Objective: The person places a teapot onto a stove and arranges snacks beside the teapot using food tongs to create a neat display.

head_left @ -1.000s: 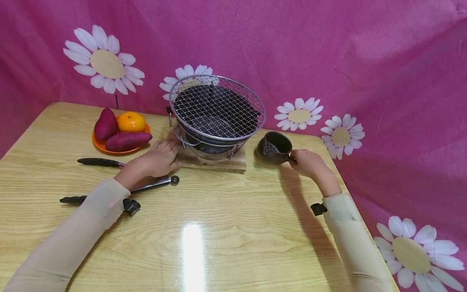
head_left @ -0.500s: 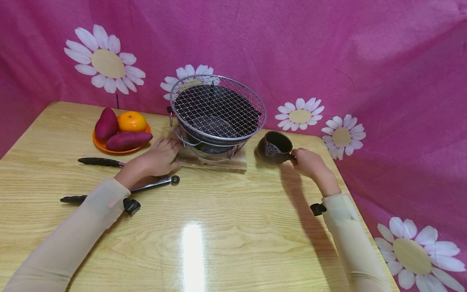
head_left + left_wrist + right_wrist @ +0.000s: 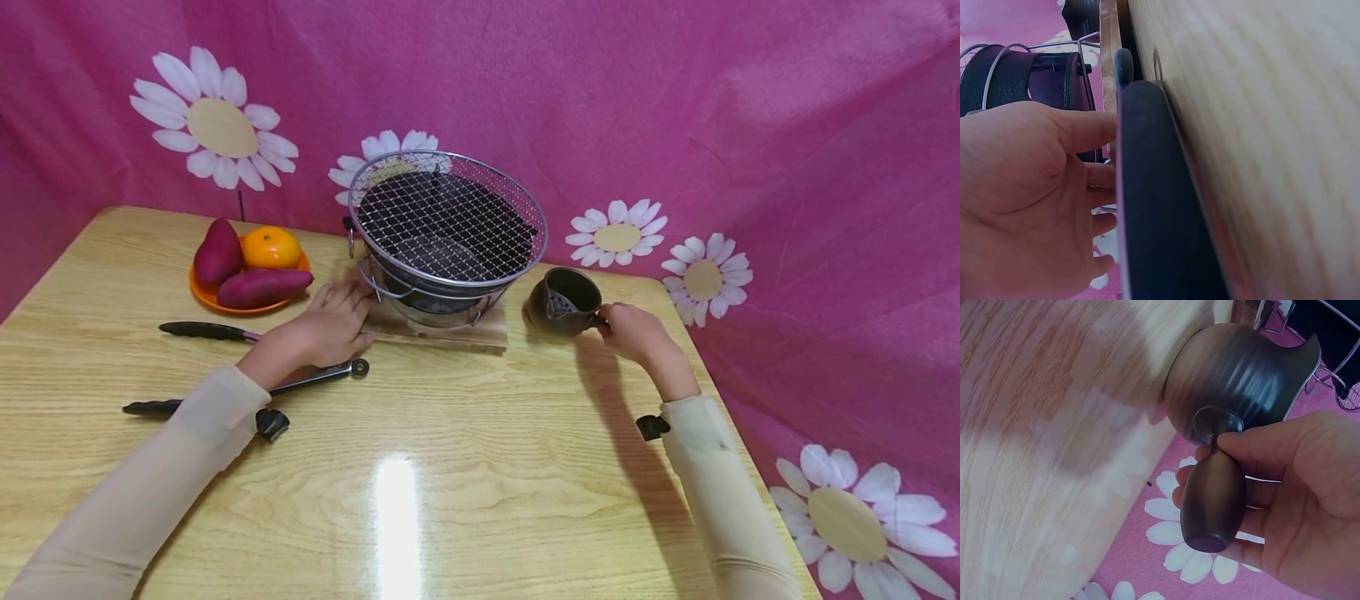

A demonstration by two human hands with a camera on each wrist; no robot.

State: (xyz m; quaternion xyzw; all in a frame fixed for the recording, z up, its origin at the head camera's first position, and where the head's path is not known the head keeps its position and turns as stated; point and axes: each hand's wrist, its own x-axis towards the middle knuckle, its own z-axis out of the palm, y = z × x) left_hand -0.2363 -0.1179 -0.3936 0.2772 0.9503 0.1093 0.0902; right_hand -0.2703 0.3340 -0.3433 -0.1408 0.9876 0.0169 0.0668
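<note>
My right hand [image 3: 633,335] grips the short handle [image 3: 1213,503] of a dark brown side-handled teapot [image 3: 1235,375], thumb pressed on top near its neck. The teapot is lidless and upright on the table at the right, its strainer holes visible inside at the spout. On the left, my left hand [image 3: 318,329] lies with fingers extended, fingertips at the left end of a wooden board [image 3: 450,337]. A round tabletop grill [image 3: 442,300] with a wire mesh top [image 3: 450,225] stands on that board. Beneath the left hand and wrist lie spread tongs [image 3: 1160,200] with black grips, partly hidden.
An orange plate [image 3: 247,310] at the back left carries two purple sweet potatoes [image 3: 219,252] and an orange fruit [image 3: 272,248]. A pink flowered cloth [image 3: 480,75] hangs right behind the table [image 3: 480,467]. The table's right edge runs close beside the right hand.
</note>
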